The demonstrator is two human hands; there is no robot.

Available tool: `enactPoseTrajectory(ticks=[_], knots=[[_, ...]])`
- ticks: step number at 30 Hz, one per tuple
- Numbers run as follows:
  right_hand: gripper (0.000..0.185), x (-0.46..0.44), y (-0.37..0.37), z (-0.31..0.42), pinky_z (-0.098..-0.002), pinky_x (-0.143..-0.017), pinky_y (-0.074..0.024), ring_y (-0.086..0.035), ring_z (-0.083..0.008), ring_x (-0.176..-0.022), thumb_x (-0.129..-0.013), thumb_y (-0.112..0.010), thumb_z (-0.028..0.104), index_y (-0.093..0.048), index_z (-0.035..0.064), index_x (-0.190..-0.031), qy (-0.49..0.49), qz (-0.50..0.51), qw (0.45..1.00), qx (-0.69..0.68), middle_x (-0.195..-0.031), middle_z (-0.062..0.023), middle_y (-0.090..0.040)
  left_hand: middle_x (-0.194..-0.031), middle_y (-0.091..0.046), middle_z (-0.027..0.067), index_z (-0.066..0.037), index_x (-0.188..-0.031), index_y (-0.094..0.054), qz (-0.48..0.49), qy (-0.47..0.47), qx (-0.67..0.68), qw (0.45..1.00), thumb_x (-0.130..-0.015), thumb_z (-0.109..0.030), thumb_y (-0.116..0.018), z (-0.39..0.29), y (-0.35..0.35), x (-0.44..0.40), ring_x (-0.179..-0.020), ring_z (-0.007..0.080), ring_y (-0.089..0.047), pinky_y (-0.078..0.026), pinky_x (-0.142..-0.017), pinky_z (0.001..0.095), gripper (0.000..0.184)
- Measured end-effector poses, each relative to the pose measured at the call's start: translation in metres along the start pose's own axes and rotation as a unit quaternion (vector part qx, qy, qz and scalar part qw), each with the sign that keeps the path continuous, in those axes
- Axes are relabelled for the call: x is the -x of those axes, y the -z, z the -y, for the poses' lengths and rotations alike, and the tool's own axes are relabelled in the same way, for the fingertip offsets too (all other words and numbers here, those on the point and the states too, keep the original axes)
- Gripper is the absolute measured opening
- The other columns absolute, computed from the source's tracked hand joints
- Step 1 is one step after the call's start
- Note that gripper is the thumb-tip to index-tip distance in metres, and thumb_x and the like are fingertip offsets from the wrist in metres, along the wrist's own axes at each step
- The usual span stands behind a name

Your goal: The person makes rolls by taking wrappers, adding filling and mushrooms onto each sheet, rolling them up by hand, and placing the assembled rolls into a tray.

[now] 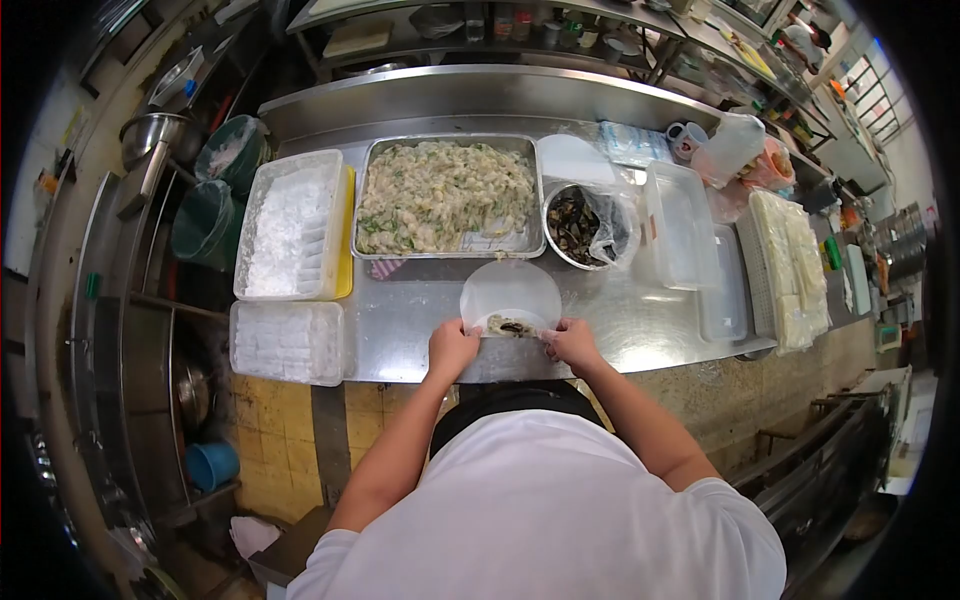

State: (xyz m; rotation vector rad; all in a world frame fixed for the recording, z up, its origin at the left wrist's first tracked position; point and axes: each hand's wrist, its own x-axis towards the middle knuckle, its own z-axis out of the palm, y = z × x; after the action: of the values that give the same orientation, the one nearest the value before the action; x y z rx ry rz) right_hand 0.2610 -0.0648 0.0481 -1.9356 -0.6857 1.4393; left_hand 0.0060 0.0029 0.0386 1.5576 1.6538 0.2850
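A thin, round, whitish wrapper (511, 287) lies flat on the steel table near its front edge. A small strip of filling (510, 326) with a dark piece in it rests on the wrapper's near part. My left hand (455, 347) pinches the wrapper's near edge on the left, and my right hand (572, 346) pinches it on the right. Just beyond stands a metal tray (447, 256) of pale, green-flecked filling (440, 190). To its right, a round bowl (552, 248) holds dark pieces (572, 222), with clear plastic over its right side.
At left, a plastic tub (338, 190) holds white-dusted rolls; a smaller box (287, 343) of white pieces sits before it. Clear containers (682, 225), a stack of pale sheets (790, 265) and a mug (686, 140) stand at right. A steel ledge (480, 95) runs behind.
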Motion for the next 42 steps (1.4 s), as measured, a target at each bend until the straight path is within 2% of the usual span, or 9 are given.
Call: enactPoseTrajectory(ticks=[8, 11, 15, 23, 28, 32, 35, 38, 42], knots=[[0.015, 0.009, -0.012, -0.011, -0.0404, -0.063, -0.0537, -0.070, -0.0224, -0.067, -0.092, -0.077, 0.010, -0.073, -0.0036, -0.090, 0.224, -0.134, 0.943, 0.207, -0.073, -0.0154, -0.073, -0.091, -0.077, 0.0175, -0.001, -0.094, -0.074, -0.024, -0.006, 0.139, 0.990, -0.092, -0.020, -0.083, -0.012, -0.014, 0.034, -0.090, 0.0388, -0.073, -0.057, -0.083, 0.0491, 0.021], [0.015, 0.021, -0.020, -0.003, -0.0484, -0.077, -0.0586, -0.076, -0.0404, -0.083, -0.089, -0.077, 0.014, -0.075, 0.0002, -0.093, 0.223, -0.127, 0.949, 0.183, -0.089, -0.0235, -0.077, -0.101, -0.074, 0.0158, -0.002, -0.092, -0.072, -0.124, -0.210, 0.089, 0.966, -0.089, -0.014, -0.083, -0.023, -0.028, 0.041, -0.099, 0.0378, -0.070, -0.057, -0.088, 0.0479, 0.016], [0.012, 0.016, -0.026, -0.014, -0.0454, -0.073, -0.0575, -0.074, -0.0363, -0.078, -0.091, -0.077, 0.010, -0.073, -0.0004, -0.094, 0.330, -0.136, 0.909, 0.216, -0.087, -0.0203, -0.075, -0.114, -0.070, 0.0129, -0.006, -0.095, -0.071, -0.124, -0.362, 0.007, 0.924, -0.086, -0.010, -0.080, -0.029, -0.045, 0.030, -0.111, 0.0362, -0.065, -0.053, -0.098, 0.0476, 0.013], [0.020, 0.013, -0.028, 0.005, -0.0504, -0.088, -0.0573, -0.070, -0.0409, -0.102, -0.081, -0.077, 0.005, -0.070, 0.0041, -0.100, 0.530, -0.094, 0.800, 0.265, -0.104, -0.0173, -0.072, -0.122, -0.068, 0.0151, -0.003, -0.109, -0.068, -0.029, -0.393, -0.020, 0.919, -0.078, -0.008, -0.083, -0.019, -0.051, 0.015, -0.120, 0.0377, -0.062, -0.052, -0.103, 0.0476, 0.034], [0.017, 0.001, -0.026, 0.012, -0.0516, -0.093, -0.0536, -0.068, -0.0404, -0.101, -0.082, -0.075, 0.007, -0.067, 0.0027, -0.097, 0.517, 0.009, 0.761, 0.392, -0.099, -0.0170, -0.071, -0.134, -0.065, 0.0198, -0.003, -0.136, -0.060, -0.052, -0.310, 0.067, 0.947, -0.072, -0.005, -0.085, -0.017, -0.043, 0.026, -0.134, 0.0401, -0.058, -0.049, -0.114, 0.0489, 0.069], [0.015, 0.001, -0.030, 0.013, -0.0530, -0.096, -0.0518, -0.067, -0.0394, -0.103, -0.083, -0.072, 0.009, -0.065, 0.0034, -0.096, 0.482, 0.021, 0.749, 0.455, -0.098, -0.0169, -0.071, -0.141, -0.063, 0.0190, -0.005, -0.148, -0.054, -0.016, -0.401, -0.040, 0.915, -0.076, -0.012, -0.086, -0.021, -0.022, 0.016, -0.138, 0.0402, -0.055, -0.045, -0.118, 0.0499, 0.079], [0.030, 0.001, -0.027, 0.014, -0.0517, -0.101, -0.0513, -0.068, -0.0394, -0.106, -0.080, -0.074, 0.009, -0.068, 0.0017, -0.109, 0.459, 0.053, 0.760, 0.458, -0.102, -0.0180, -0.073, -0.144, -0.063, 0.0183, -0.005, -0.151, -0.053, 0.039, -0.405, -0.098, 0.908, -0.078, -0.020, -0.089, -0.012, -0.021, 0.009, -0.138, 0.0403, -0.055, -0.042, -0.120, 0.0504, 0.083], [0.049, 0.021, -0.015, 0.017, -0.0504, -0.108, -0.0498, -0.065, -0.0410, -0.119, -0.079, -0.078, 0.010, -0.066, 0.0002, -0.125, 0.447, 0.081, 0.819, 0.350, -0.119, -0.0233, -0.070, -0.144, -0.063, 0.0178, -0.005, -0.152, -0.052, 0.068, -0.425, -0.128, 0.894, -0.077, -0.028, -0.092, -0.006, -0.013, 0.014, -0.138, 0.0393, -0.056, -0.041, -0.120, 0.0504, 0.088], [0.066, 0.045, 0.010, -0.006, -0.0503, -0.113, -0.0479, -0.059, -0.0427, -0.130, -0.077, -0.081, 0.011, -0.061, 0.0011, -0.139, 0.487, 0.059, 0.764, 0.418, -0.135, -0.0235, -0.064, -0.143, -0.064, 0.0161, -0.005, -0.152, -0.054, 0.072, -0.474, -0.129, 0.868, -0.077, -0.029, -0.092, 0.014, -0.015, 0.039, -0.136, 0.0370, -0.058, -0.042, -0.119, 0.0505, 0.087]])
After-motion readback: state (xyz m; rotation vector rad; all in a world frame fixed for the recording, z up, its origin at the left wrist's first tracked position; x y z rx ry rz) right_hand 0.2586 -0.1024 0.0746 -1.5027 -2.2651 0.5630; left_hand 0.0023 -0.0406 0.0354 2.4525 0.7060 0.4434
